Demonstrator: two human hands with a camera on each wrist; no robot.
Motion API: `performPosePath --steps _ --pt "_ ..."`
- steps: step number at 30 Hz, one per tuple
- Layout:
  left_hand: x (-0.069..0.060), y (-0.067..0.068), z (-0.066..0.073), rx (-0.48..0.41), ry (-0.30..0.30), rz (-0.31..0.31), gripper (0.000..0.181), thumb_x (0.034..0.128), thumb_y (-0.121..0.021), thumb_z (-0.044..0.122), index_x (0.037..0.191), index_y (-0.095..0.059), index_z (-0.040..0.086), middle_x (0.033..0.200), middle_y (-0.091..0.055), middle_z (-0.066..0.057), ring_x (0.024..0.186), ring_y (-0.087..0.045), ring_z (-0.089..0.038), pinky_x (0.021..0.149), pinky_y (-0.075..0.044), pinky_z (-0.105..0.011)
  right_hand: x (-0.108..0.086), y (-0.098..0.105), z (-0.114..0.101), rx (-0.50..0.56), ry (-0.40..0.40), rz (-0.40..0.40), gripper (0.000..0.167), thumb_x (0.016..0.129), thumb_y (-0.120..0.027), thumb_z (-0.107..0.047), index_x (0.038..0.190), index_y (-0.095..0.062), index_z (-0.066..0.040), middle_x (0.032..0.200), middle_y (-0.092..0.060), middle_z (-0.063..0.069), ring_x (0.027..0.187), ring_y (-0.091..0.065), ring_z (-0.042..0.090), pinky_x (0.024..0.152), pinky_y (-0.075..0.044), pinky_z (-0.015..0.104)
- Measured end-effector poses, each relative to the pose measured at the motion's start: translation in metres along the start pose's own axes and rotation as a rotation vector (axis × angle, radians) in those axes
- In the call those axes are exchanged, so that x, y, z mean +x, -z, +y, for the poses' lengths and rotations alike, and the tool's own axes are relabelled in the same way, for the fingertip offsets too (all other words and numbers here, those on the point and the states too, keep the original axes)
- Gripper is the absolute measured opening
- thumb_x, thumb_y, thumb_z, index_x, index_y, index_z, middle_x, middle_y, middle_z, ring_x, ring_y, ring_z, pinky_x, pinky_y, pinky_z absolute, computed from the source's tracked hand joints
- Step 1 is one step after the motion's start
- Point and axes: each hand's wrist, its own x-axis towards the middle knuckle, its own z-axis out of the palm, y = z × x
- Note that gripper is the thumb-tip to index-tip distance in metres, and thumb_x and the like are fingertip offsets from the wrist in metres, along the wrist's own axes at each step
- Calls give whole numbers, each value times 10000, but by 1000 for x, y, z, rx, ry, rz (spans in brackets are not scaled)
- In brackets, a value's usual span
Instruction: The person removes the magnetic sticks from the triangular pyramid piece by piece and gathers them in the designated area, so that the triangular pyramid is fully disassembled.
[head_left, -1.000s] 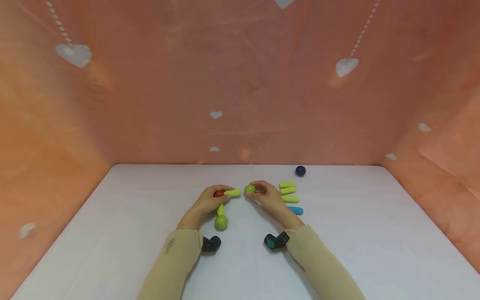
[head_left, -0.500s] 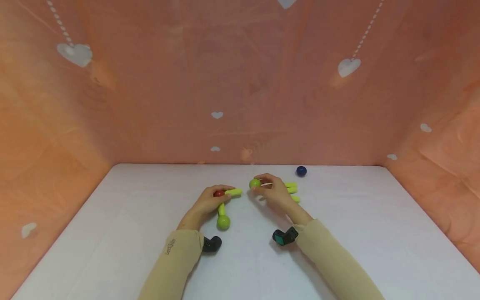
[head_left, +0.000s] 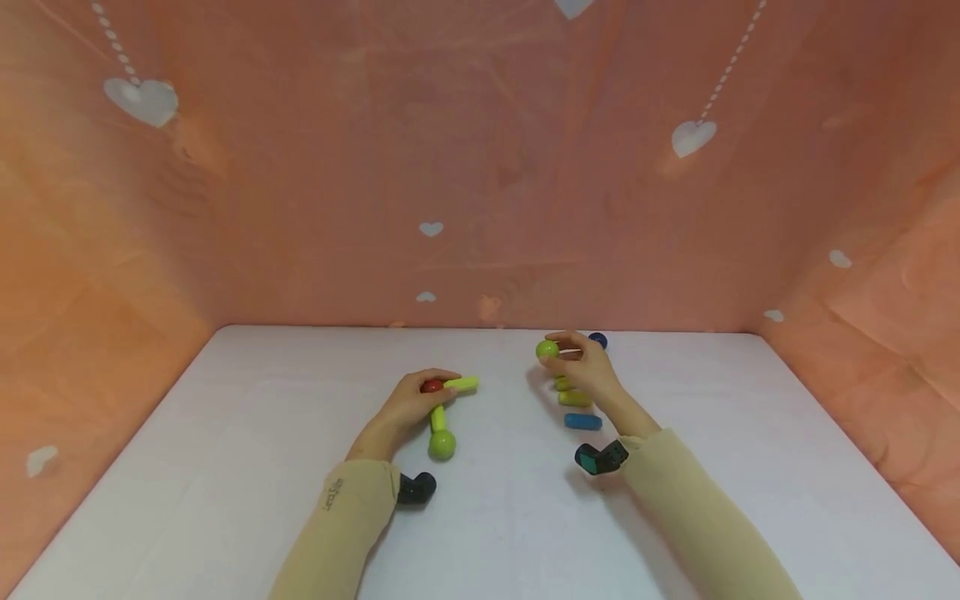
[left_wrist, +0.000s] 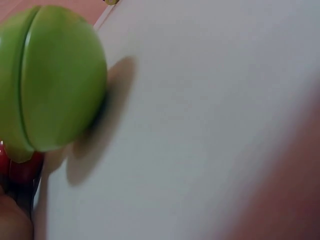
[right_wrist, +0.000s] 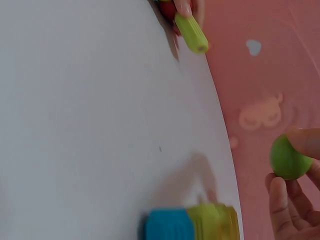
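Observation:
In the head view my left hand [head_left: 401,406] grips a red ball [head_left: 432,386], its thumb along a yellow-green rod [head_left: 462,383] that sticks out to the right. A second yellow-green rod [head_left: 438,418] joins the red ball to a green ball [head_left: 442,445] nearer me. That grooved green ball [left_wrist: 62,80] looms large in the left wrist view, with part of the red ball [left_wrist: 22,167] behind it. Between thumb and fingertips, my right hand [head_left: 592,367] pinches another green ball [head_left: 547,349], raised off the table. The right wrist view shows this green ball [right_wrist: 290,157] too.
Below the right hand lie yellow-green rods [head_left: 575,398], partly covered by it, and a blue rod [head_left: 582,422]. A dark blue ball [head_left: 597,339], partly hidden by the right hand, sits near the back edge of the white table [head_left: 247,433]. Orange cloth [head_left: 337,167] rises behind.
My right hand has carried its green ball to the right and toward the back, away from the left hand. The left hand stays nearly in place, holding the red ball.

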Motion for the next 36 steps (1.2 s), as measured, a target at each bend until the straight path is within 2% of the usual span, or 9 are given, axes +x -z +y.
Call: performPosePath --steps 10,16,19,24,26,30,36 --pt "0 1 -2 -19 4 -13 303 903 -640 117 1205 -652 101 1404 -482 -154 1321 -392 -311 1127 -303 -491 2 26 17 -8 -5 56 475 909 -634 -182 1343 -510 -36 1330 -514 208 1190 -524 345 981 -468 402" --pt "-1 3 -3 -17 13 -19 311 888 -653 115 1199 -655 121 1402 -489 -138 1310 -406 -296 1125 -308 -480 1 34 24 15 -33 75 484 911 -623 -163 1358 -490 -29 1347 -489 219 1217 -506 359 1015 -441 419" --pt "-2 6 -3 -14 12 -16 314 890 -651 121 1204 -651 121 1395 -497 -136 1299 -417 -288 1121 -316 -469 3 34 29 33 -24 84 483 895 -638 -151 1342 -508 -24 1341 -499 235 1212 -518 369 968 -466 371" --pt "-4 9 -4 0 27 -13 312 894 -649 123 1207 -649 125 1400 -492 -136 1307 -409 -293 1127 -303 -479 0 35 35 73 -5 90 505 846 -695 -177 1302 -545 -20 1296 -512 252 1123 -563 341 784 -526 271" --pt "-4 9 -3 12 28 -13 308 895 -649 134 1203 -651 137 1397 -496 -129 1304 -410 -290 1127 -301 -483 -1 36 36 83 -15 87 527 839 -699 -182 1313 -535 -21 1302 -496 258 1114 -559 336 756 -536 269" --pt "-3 8 -1 22 16 -18 305 894 -651 140 1198 -654 141 1384 -509 -124 1291 -421 -286 1118 -313 -478 -1 38 40 71 -94 98 542 862 -663 -167 1359 -493 -33 1358 -467 253 1161 -538 350 793 -534 274" --pt "0 3 1 23 8 -37 297 895 -653 149 1191 -662 152 1398 -502 -116 1320 -401 -284 1131 -297 -477 2 45 50 17 -206 148 544 905 -623 -191 1395 -443 -38 1391 -442 230 1141 -527 322 832 -491 300"
